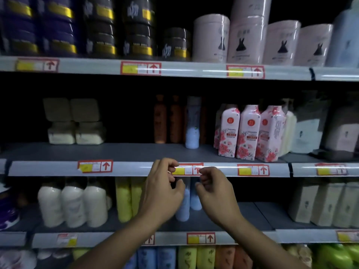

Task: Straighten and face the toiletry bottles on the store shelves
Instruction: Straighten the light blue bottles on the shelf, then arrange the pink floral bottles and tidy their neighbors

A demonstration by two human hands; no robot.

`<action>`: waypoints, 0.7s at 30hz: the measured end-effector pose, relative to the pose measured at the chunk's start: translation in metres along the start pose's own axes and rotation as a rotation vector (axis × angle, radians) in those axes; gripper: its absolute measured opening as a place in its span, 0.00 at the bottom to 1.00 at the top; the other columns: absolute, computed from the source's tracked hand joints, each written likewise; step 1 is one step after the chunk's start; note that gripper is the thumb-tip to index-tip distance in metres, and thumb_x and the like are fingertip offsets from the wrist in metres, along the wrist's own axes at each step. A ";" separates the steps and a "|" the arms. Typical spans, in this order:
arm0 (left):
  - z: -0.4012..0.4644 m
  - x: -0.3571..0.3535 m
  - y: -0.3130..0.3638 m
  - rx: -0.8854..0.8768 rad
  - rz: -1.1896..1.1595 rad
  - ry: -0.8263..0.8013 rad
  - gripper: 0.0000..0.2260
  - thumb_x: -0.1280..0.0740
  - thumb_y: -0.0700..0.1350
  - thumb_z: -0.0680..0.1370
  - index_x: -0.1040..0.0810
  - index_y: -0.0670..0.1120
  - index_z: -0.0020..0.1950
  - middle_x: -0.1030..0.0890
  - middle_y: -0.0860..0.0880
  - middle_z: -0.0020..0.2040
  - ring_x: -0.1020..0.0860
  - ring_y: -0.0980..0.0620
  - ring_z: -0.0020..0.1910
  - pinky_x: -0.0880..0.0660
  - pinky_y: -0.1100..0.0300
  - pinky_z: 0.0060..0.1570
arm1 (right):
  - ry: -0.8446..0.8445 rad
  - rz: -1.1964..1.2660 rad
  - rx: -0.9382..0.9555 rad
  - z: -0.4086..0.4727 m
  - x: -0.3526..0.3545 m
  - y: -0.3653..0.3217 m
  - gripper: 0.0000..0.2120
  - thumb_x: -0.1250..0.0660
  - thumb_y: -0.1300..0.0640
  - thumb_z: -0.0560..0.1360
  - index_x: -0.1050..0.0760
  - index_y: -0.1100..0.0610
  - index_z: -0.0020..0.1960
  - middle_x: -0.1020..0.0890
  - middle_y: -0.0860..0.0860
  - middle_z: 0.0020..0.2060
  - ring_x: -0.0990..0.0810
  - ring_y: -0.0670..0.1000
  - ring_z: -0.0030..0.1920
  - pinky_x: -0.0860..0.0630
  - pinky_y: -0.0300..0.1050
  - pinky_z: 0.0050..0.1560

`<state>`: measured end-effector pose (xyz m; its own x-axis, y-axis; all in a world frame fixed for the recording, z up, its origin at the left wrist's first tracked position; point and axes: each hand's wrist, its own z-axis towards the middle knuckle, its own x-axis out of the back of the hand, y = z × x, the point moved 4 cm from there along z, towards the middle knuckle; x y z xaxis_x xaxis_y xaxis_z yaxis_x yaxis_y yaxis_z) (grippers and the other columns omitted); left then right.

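Behind curled fingers, cylindrical blue bottles

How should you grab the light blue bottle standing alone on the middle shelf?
Probably around its pale lower body, coming straight in from the front. The light blue bottle stands upright, with bare shelf before it. Orange bottles stand close on its left and there is a gap on its right, so fingers fit best there.

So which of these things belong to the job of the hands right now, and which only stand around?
Belong to the job:
- left hand and right hand, fingers curled, in front of the shelf edge
- two pale blue bottles behind the hands
- lone pale blue bottle on the shelf above

Only standing around:
- price tags
- pink floral bottles
- yellow bottles
- pink tubs
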<state>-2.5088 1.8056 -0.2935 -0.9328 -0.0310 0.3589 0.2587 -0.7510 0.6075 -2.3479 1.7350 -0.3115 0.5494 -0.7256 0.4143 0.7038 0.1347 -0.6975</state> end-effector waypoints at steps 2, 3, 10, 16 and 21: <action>0.011 0.003 0.011 -0.012 0.018 -0.033 0.18 0.27 0.40 0.74 0.26 0.58 0.57 0.26 0.60 0.52 0.23 0.62 0.46 0.20 0.58 0.49 | 0.011 -0.012 0.034 0.007 0.007 -0.012 0.12 0.30 0.57 0.75 0.26 0.46 0.56 0.21 0.43 0.50 0.20 0.42 0.50 0.21 0.46 0.53; 0.015 0.004 0.015 -0.019 0.033 -0.044 0.18 0.27 0.42 0.74 0.27 0.58 0.57 0.26 0.60 0.52 0.23 0.62 0.47 0.21 0.59 0.50 | 0.014 -0.028 0.046 0.011 0.009 -0.017 0.12 0.30 0.57 0.76 0.26 0.47 0.58 0.21 0.43 0.51 0.20 0.43 0.51 0.21 0.46 0.53; 0.039 0.002 0.024 -0.036 0.076 -0.084 0.16 0.28 0.46 0.75 0.27 0.58 0.59 0.26 0.58 0.55 0.23 0.59 0.47 0.27 0.61 0.50 | 0.025 -0.111 0.080 0.036 0.028 -0.020 0.17 0.30 0.56 0.76 0.26 0.54 0.64 0.23 0.48 0.56 0.23 0.46 0.55 0.26 0.43 0.57; 0.069 -0.022 0.007 -0.004 0.083 -0.143 0.14 0.28 0.48 0.77 0.27 0.56 0.61 0.28 0.57 0.57 0.24 0.56 0.51 0.26 0.59 0.53 | 0.210 -0.219 0.033 0.067 0.049 0.007 0.24 0.28 0.57 0.76 0.30 0.57 0.70 0.26 0.53 0.60 0.27 0.53 0.62 0.28 0.48 0.64; 0.104 -0.050 -0.009 0.050 0.081 -0.149 0.14 0.27 0.45 0.77 0.27 0.55 0.58 0.26 0.53 0.56 0.24 0.52 0.53 0.29 0.61 0.53 | 0.476 -0.279 -0.018 0.096 0.068 0.029 0.33 0.25 0.57 0.74 0.35 0.63 0.74 0.30 0.61 0.65 0.33 0.61 0.68 0.34 0.53 0.68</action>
<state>-2.4380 1.8826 -0.2428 -0.8622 0.0108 0.5065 0.3467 -0.7164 0.6055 -2.2469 1.7543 -0.2470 0.0761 -0.9578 0.2773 0.7831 -0.1148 -0.6113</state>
